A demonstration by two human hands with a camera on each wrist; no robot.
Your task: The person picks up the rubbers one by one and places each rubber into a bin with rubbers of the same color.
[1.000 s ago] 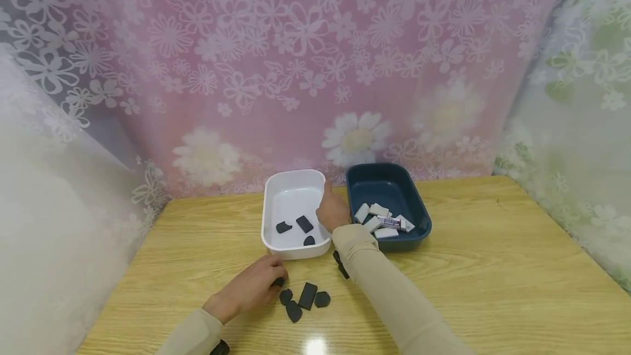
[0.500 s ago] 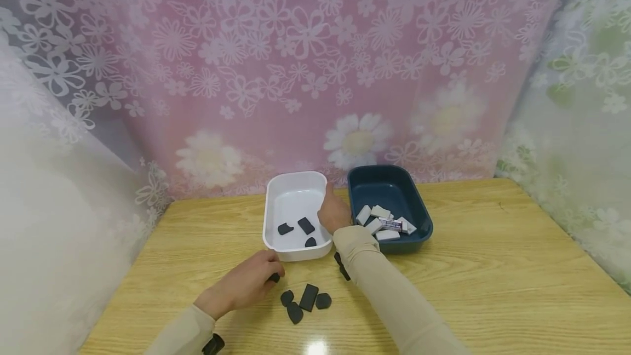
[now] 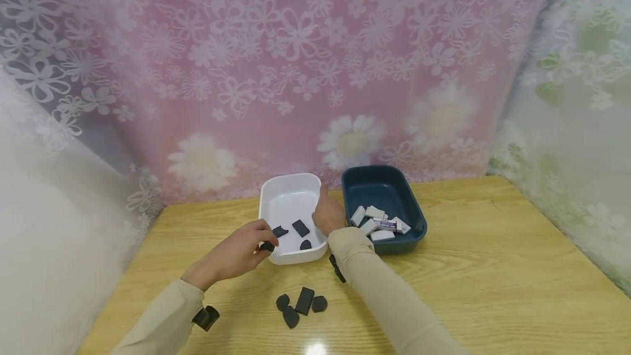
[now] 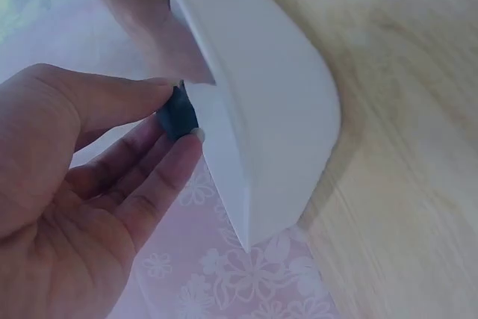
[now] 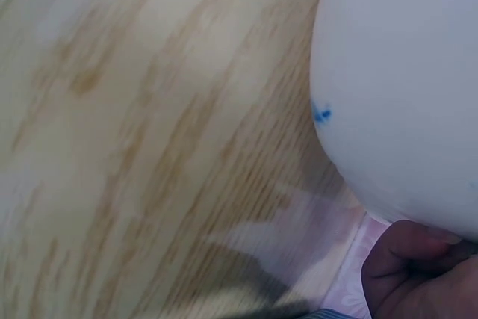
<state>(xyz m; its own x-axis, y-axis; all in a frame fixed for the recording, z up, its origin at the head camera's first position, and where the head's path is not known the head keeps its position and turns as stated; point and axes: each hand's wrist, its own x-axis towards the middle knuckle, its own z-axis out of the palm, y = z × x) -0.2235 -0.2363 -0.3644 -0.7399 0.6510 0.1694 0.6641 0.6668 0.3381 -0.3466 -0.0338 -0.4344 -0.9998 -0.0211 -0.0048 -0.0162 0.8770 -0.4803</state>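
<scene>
In the head view my left hand [image 3: 234,253] is at the near left corner of the white bin [image 3: 294,259], its thumb and fingertips pinching a small black eraser-like piece [image 4: 177,113]. The left wrist view has that piece beside the bin's rim. On the bin's right side, my right hand [image 3: 329,213] grips the rim; the right wrist view catches only part of its curled fingers under the bin's wall. Inside the bin lie a notched black piece [image 3: 280,232], a black rectangular one [image 3: 300,228] and a rounded one [image 3: 305,245].
Several more black pieces [image 3: 305,301] lie on the wooden table [image 3: 473,273] in front of the white bin. Right of it stands a dark blue bin [image 3: 413,201] with white erasers [image 3: 382,236], one in a printed sleeve. A flowered curtain [image 3: 276,97] hangs behind.
My left hand has lifted from the table and moved up and left to the white bin's near corner, carrying the black piece. The right hand stays on the rim.
</scene>
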